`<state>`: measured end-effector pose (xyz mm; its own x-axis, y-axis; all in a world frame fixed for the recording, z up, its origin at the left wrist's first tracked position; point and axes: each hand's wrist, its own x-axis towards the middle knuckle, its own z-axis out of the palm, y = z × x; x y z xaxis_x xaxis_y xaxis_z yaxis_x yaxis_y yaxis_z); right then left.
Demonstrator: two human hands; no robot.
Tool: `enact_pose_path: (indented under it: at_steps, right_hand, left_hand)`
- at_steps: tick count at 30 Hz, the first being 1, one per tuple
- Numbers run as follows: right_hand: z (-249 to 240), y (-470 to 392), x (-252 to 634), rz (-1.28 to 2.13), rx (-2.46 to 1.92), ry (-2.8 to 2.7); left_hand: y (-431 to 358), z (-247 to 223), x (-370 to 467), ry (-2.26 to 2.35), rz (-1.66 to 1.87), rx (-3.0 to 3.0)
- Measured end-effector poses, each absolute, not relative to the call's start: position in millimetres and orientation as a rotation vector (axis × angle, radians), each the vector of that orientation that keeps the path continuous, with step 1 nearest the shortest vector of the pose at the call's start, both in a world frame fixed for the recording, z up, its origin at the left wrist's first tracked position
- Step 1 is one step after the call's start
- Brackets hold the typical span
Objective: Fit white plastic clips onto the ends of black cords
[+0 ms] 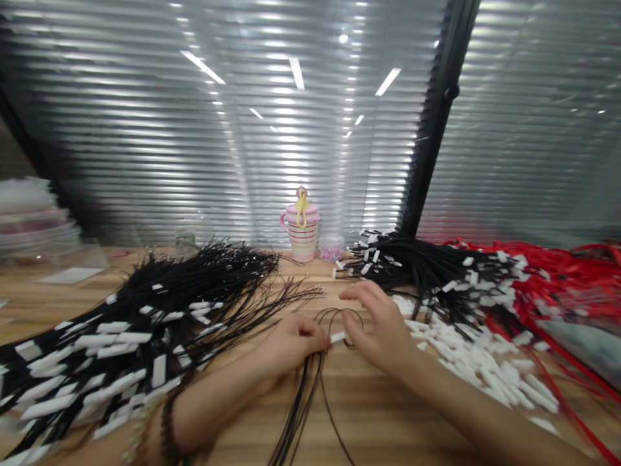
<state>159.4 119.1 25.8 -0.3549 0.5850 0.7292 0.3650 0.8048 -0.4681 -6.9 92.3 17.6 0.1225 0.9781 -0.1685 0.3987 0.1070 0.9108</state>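
My left hand [297, 338] is closed in a pinch at the middle of the table. A small white tube-like piece [338, 337] sticks out to the right from its fingertips. Several thin black cords [297, 404] run from beneath those fingers toward the table's near edge. My right hand [376, 321] hovers just right of the white piece, thumb and fingers apart. Behind its thumb a loop of black cord [334, 310] curves up; whether the thumb touches it I cannot tell.
Bundled black cords with white pieces [194, 278] cover the left side. Loose white pieces [485, 362] lie right, below another black bundle [412, 252] and red cords [567, 278]. A striped lidded mug [303, 239] and a small bead tub [332, 248] stand at the back.
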Motion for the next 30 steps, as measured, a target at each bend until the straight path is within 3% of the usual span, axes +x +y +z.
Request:
enact_pose_path:
  at_steps: [9,16,23,30]
  right_hand:
    - [-16.9,99.8,146.0,-0.13,-0.601,-2.41]
    - [-11.1,103.6,149.7,-0.362,-0.45,-2.37]
    - [-3.8,105.0,155.9,-0.268,-0.426,-2.373]
    - [-3.7,100.1,154.8,0.098,-0.535,-2.234]
  left_hand:
    - [93.1,19.4,-6.8,1.432,0.805,1.319]
    - [91.0,21.3,-5.9,1.394,0.839,1.327]
    - [92.4,19.5,-6.9,1.422,0.82,1.369]
    - [94.3,16.4,-8.0,1.411,0.842,1.363]
